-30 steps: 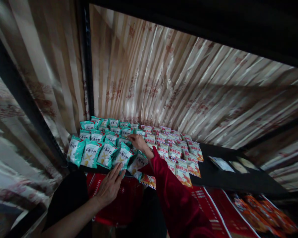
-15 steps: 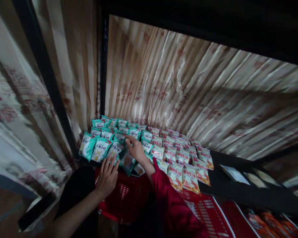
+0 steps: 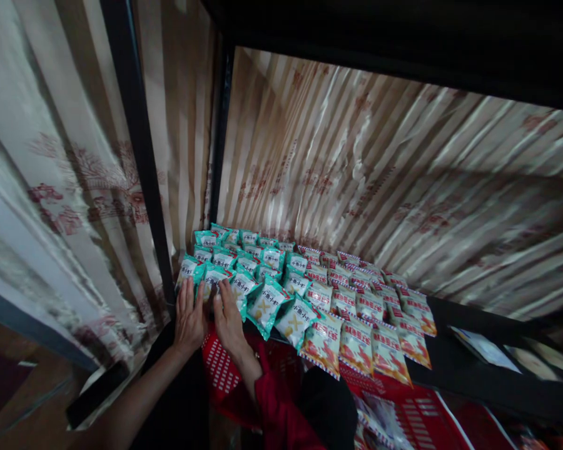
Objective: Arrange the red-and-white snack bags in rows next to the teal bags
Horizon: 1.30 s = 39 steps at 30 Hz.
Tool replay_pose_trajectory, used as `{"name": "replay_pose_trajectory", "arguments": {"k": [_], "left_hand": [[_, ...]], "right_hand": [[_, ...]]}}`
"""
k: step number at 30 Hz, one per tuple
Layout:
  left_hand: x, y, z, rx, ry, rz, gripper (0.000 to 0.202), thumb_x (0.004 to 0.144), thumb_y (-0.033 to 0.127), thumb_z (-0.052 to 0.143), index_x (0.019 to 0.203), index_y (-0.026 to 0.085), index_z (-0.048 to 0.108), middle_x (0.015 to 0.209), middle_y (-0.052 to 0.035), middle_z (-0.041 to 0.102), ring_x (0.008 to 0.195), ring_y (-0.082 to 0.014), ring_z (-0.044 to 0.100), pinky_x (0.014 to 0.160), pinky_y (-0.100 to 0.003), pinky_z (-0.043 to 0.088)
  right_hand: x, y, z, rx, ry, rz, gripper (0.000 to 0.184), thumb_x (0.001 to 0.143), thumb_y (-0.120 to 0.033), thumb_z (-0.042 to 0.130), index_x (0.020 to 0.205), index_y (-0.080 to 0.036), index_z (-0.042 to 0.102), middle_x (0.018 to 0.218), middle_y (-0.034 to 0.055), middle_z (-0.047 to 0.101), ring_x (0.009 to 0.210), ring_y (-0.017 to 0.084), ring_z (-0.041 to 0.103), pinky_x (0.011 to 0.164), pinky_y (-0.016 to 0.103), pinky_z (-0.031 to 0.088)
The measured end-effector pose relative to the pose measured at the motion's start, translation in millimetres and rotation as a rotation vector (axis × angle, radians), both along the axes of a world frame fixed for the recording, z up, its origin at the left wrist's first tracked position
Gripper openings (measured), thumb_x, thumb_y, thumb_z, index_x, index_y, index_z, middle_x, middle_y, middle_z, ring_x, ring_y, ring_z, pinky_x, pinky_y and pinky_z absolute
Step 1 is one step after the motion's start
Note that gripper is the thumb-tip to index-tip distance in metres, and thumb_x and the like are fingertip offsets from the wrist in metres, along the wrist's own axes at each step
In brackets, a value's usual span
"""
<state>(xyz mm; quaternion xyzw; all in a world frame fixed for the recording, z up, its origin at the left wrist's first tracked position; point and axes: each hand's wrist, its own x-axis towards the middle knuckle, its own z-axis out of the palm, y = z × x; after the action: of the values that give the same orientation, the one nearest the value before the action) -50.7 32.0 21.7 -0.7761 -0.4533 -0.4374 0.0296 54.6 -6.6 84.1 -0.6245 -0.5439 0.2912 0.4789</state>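
Observation:
Teal snack packets (image 3: 244,265) lie in overlapping rows on the left part of a dark shelf (image 3: 469,369). Red and orange snack packets (image 3: 370,312) fill the rows to their right. My left hand (image 3: 188,315) rests with fingers stretched flat against the front-left teal packets. My right hand (image 3: 228,315), in a red sleeve, lies beside it with fingers extended on the front teal packets. Neither hand grips anything.
A red plastic basket (image 3: 225,375) sits below the shelf edge under my hands. Striped curtain fabric (image 3: 356,169) hangs behind the shelf. A black upright post (image 3: 138,150) stands at the left. Flat white packets (image 3: 485,347) lie on the shelf at the far right.
My right hand drew back from the middle rows to the front-left packets beside my left hand. My left hand moved up onto the front packets. The view shifted left.

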Motion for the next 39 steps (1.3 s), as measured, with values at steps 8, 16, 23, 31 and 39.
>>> {"name": "replay_pose_trajectory", "arguments": {"k": [8, 16, 23, 31, 39], "left_hand": [[-13.8, 19.4, -12.1, -0.111, -0.199, -0.105, 0.057, 0.095, 0.026, 0.032, 0.148, 0.026, 0.009, 0.157, -0.0079, 0.004, 0.143, -0.0268, 0.007, 0.113, -0.053, 0.020], [-18.9, 27.4, -17.7, 0.050, -0.158, -0.200, 0.063, 0.095, 0.027, 0.033, 0.148, 0.024, -0.002, 0.156, -0.0091, 0.009, 0.142, -0.0223, 0.010, 0.113, -0.047, 0.026], [-19.8, 6.2, -9.7, 0.013, -0.113, -0.184, 0.062, 0.093, 0.019, 0.037, 0.148, 0.025, 0.009, 0.155, -0.0112, 0.013, 0.142, -0.0276, 0.010, 0.111, -0.052, 0.026], [-16.5, -8.6, -22.1, 0.049, 0.050, -0.262, 0.065, 0.092, 0.022, 0.041, 0.148, 0.023, 0.007, 0.147, -0.0137, 0.034, 0.142, -0.0277, 0.012, 0.108, -0.050, 0.030], [-12.2, -4.9, -23.0, 0.032, 0.083, -0.250, 0.067, 0.092, 0.022, 0.040, 0.148, 0.022, 0.004, 0.148, -0.0136, 0.033, 0.142, -0.0264, 0.014, 0.110, -0.049, 0.027]], "right_hand": [[-37.2, 20.7, 15.4, 0.033, 0.069, 0.070, 0.075, 0.090, -0.062, 0.024, 0.141, -0.008, 0.034, 0.150, 0.0118, 0.028, 0.140, 0.020, 0.023, 0.117, 0.041, 0.016], [-54.9, 33.8, 16.6, -0.025, 0.096, 0.049, 0.075, 0.089, -0.063, 0.024, 0.139, -0.010, 0.039, 0.144, 0.0134, 0.040, 0.136, 0.021, 0.034, 0.115, 0.039, 0.023], [-45.0, 10.6, -1.1, 0.115, 0.010, -0.193, 0.065, 0.093, -0.055, 0.023, 0.137, -0.011, 0.042, 0.149, 0.0131, 0.031, 0.140, 0.020, 0.024, 0.115, 0.044, 0.021], [-39.5, 8.9, -20.0, 0.034, 0.034, -0.281, 0.065, 0.092, -0.055, 0.024, 0.137, -0.011, 0.041, 0.150, 0.0144, 0.028, 0.141, 0.021, 0.022, 0.115, 0.045, 0.019], [-35.1, 16.0, -13.2, 0.013, 0.046, -0.206, 0.064, 0.092, -0.053, 0.025, 0.135, -0.009, 0.043, 0.149, 0.0150, 0.030, 0.139, 0.022, 0.026, 0.114, 0.045, 0.020]]}}
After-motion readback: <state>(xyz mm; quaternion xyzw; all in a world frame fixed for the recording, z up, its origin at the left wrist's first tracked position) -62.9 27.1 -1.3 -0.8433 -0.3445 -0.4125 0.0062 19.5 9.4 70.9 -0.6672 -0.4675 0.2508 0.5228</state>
